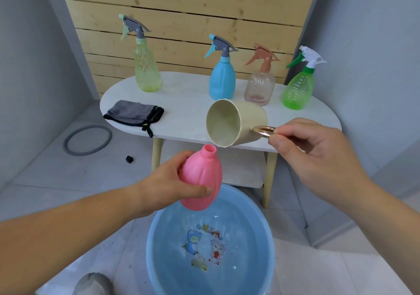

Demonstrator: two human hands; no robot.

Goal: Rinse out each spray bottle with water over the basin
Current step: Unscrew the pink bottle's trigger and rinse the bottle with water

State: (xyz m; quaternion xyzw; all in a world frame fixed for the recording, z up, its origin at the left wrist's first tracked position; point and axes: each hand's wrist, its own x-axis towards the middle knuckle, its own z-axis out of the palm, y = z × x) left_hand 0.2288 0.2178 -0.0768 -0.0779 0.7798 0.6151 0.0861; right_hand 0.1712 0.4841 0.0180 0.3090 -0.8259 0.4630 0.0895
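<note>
My left hand (169,182) grips a pink spray bottle (203,176) with its spray head off, its open neck pointing up, above the far rim of the blue basin (156,249). My right hand (313,149) pinches the gold ring handle of a cream cup (250,122). The cup is tipped on its side with its mouth toward me, its lip just above and right of the bottle's neck. No water stream is visible. The basin holds water over cartoon stickers.
On the white oval table (181,103) stand a yellow-green bottle (146,67), a blue bottle (222,78), a clear pinkish bottle (260,85) and a green bottle (298,87), all with spray heads. A grey cloth (134,115) lies at the table's left. A grey ring (87,140) lies on the floor.
</note>
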